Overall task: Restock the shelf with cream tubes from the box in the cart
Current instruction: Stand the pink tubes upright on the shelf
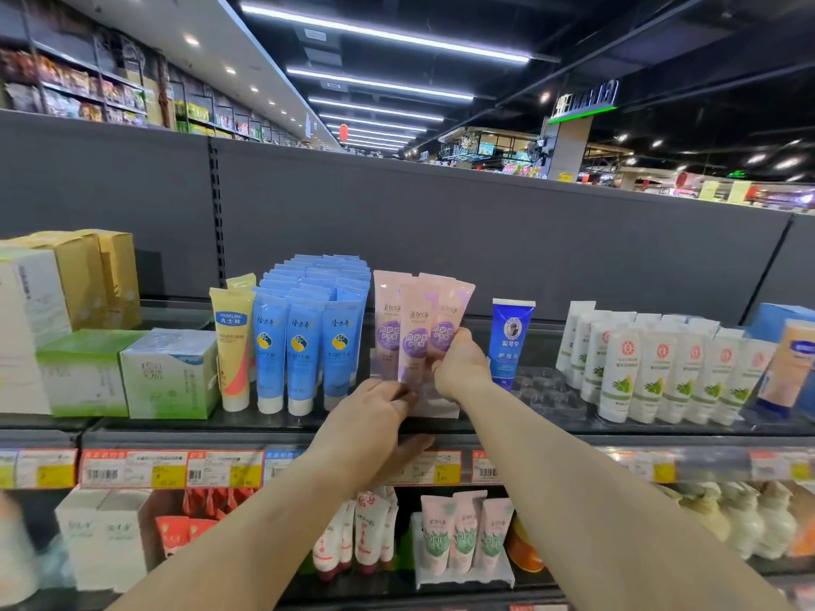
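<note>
Pink tubes held at the front edge of the shelf.

Three pink tubes (pixel 414 332) are stood caps down near the front edge of the top shelf (pixel 485 427), between the blue tubes (pixel 304 346) and one dark blue tube (pixel 509 341). The right tube is pinched by the thumb and fingers of the right hand (pixel 461 368). The bottom of the middle tube is gripped by the curled fingers of the left hand (pixel 375 416). White tubes (pixel 652 372) are lined up toward the right end of the shelf, and boxes (pixel 128 372) toward the left end.
</note>
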